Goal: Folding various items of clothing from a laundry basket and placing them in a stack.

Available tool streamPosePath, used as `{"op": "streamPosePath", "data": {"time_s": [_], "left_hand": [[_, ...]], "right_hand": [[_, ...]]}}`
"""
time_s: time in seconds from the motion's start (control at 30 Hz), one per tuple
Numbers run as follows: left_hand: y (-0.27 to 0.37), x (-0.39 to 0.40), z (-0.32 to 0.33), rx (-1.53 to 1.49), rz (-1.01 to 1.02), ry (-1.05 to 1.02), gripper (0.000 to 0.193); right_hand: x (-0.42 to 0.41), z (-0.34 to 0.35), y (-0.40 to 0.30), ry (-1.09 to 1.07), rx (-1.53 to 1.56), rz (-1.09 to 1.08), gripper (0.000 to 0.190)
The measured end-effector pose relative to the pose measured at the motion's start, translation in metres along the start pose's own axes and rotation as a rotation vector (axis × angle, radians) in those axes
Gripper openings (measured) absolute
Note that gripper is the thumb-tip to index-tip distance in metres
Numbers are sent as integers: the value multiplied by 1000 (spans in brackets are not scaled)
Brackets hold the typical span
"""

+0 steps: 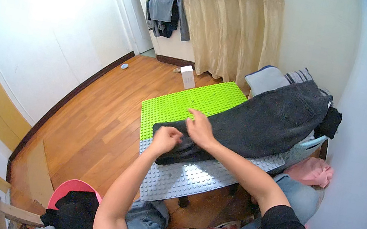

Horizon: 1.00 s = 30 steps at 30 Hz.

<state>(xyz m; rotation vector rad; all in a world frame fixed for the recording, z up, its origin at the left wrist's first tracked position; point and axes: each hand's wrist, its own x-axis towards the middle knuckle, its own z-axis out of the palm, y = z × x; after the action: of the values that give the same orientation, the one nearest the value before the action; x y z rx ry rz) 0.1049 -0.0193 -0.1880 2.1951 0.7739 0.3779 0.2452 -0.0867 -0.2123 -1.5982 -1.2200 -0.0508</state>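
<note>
A pair of black denim jeans (252, 123) lies lengthwise over a low table topped with studded building-brick baseplates, one lime green (169, 108) and one grey (171, 182). The leg ends reach towards the left, and the waist end with its back pocket rests at the right. My left hand (165, 140) is on or just above the leg ends, its fingers curled; whether cloth is pinched there is not clear. Over the legs, slightly farther in, my right hand (200, 127) has its index finger and thumb apart, with nothing visible between them.
A light blue plastic basket (305, 145) with folded clothes stands under the jeans' waist end, a pink cloth (311, 171) beside it. A pink tub (73, 187) of black clothing sits at lower left. Beyond the table are a white box (187, 77) and a beige curtain (235, 31).
</note>
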Motion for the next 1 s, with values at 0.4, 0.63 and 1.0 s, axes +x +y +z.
{"op": "streamPosePath", "data": {"time_s": [0.4,0.63,1.0], "left_hand": [[-73,-6,-10,79,-324,286,46],[-74,3,-15,-68,-449,178,40],[-73,-6,-18,-150,-471,240,42]], "right_hand": [[-4,3,11,-731,-396,-231,59],[69,-208,101,306,-858,-76,20],[17,-410,201,776,-235,853,39]]}}
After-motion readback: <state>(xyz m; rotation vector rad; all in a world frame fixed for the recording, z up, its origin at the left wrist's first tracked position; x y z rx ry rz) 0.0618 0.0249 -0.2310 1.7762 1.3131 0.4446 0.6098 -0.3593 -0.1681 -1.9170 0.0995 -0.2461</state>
